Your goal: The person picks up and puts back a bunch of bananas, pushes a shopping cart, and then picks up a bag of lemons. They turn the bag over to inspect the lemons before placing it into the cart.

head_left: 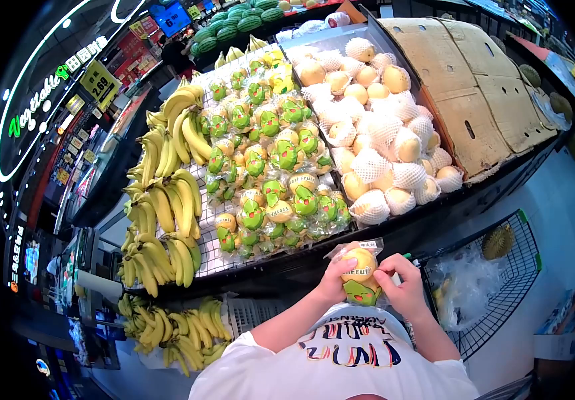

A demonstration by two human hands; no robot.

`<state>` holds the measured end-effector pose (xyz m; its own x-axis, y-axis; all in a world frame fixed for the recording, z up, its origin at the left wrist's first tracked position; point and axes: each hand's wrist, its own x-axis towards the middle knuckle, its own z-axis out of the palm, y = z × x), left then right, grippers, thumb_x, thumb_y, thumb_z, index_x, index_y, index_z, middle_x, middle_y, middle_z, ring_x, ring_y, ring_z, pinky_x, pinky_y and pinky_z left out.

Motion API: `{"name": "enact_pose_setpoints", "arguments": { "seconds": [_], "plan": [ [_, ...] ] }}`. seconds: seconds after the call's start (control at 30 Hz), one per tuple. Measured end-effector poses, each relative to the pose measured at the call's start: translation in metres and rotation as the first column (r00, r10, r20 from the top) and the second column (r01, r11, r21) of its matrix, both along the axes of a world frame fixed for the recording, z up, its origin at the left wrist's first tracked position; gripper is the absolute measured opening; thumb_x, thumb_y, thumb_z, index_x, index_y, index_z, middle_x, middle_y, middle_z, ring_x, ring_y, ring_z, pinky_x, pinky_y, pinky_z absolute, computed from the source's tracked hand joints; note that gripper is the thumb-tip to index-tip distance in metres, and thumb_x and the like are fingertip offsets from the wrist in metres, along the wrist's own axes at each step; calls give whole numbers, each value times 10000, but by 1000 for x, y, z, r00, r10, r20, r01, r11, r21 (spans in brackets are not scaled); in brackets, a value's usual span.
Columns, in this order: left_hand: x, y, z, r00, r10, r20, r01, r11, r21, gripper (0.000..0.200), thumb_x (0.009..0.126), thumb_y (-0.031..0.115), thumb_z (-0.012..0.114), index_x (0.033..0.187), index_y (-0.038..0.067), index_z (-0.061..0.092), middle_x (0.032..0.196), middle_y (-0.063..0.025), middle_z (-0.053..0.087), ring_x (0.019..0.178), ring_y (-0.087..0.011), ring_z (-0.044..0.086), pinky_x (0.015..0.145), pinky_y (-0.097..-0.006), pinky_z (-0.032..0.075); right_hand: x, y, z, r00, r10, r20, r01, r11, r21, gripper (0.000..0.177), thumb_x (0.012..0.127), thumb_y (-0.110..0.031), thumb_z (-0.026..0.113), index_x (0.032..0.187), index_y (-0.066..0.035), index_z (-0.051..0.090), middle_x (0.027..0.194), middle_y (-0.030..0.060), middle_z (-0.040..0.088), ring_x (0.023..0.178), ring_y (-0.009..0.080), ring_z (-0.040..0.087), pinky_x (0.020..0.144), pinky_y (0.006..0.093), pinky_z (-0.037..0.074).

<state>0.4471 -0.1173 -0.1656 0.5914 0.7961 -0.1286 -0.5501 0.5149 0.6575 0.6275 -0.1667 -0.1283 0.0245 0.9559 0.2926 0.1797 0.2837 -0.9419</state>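
In front of my chest is a clear printed fruit bag (359,267) with a round yellow fruit inside, a green cartoon face and lettering on its front. My left hand (333,279) is closed around the bag's left side. On the other side, my right hand (401,283) pinches the bag's right edge. A small green-tipped thing shows just above my right fingers; what it is I cannot make out. Many similar bagged fruits (277,190) lie in rows on the display just ahead of my hands.
Bananas (181,200) line the display's left side, with more bananas (181,333) below. Pale fruits in white foam nets (374,167) fill the bin at right, beside flattened cardboard (467,87). A shopping cart (531,260) at my right holds plastic bags (464,287) and a spiky fruit (498,241).
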Motion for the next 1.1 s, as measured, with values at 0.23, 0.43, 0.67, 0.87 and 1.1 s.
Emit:
{"name": "enact_pose_setpoints", "arguments": {
  "seconds": [0.23, 0.43, 0.67, 0.87, 1.1],
  "plan": [
    [9, 1, 5, 997, 40, -59, -41, 999, -26, 534, 848, 317, 644, 1279, 23, 528, 1081, -124, 640, 996, -229, 641, 905, -364, 518, 7, 2, 0, 999, -23, 27, 22, 998, 58, 90, 823, 20, 689, 810, -2, 602, 787, 53, 599, 687, 130, 559, 639, 259, 454],
    [10, 9, 4, 1000, -17, -18, 18, 998, 58, 469, 857, 274, 649, 1239, 26, 539, 1093, -121, 643, 994, -204, 646, 888, -339, 528, 16, 7, -8, 1000, 3, 18, -4, 999, 47, 121, 808, -22, 718, 846, -18, 603, 790, 42, 594, 698, 122, 562, 652, 258, 455],
    [16, 6, 19, 908, 106, -407, 64, 921, 383, 370, 851, 190, 720, 1163, 44, 584, 1031, -48, 645, 938, -114, 601, 848, -285, 499, 30, 26, 15, 989, 8, -147, -22, 996, -89, 256, 809, -88, 753, 1038, -40, 651, 841, 4, 613, 761, 91, 569, 691, 239, 459],
    [16, 6, 16, 887, 87, -453, 103, 920, 378, 338, 881, 167, 728, 1165, 43, 595, 1041, -35, 649, 941, -100, 602, 842, -274, 500, 34, 30, 20, 999, 38, -10, -39, 998, -51, 89, 809, -56, 759, 807, -17, 679, 801, 22, 614, 717, 98, 555, 631, 234, 426],
    [22, 7, 29, 907, 73, -416, 105, 915, 390, 421, 885, 169, 708, 1258, 49, 552, 1084, -48, 640, 1007, -135, 602, 914, -309, 493, 31, 35, 6, 981, -36, -191, 20, 996, -82, 125, 841, -44, 748, 771, -7, 650, 762, -9, 593, 650, 30, 502, 579, 199, 396]
  ]
}}
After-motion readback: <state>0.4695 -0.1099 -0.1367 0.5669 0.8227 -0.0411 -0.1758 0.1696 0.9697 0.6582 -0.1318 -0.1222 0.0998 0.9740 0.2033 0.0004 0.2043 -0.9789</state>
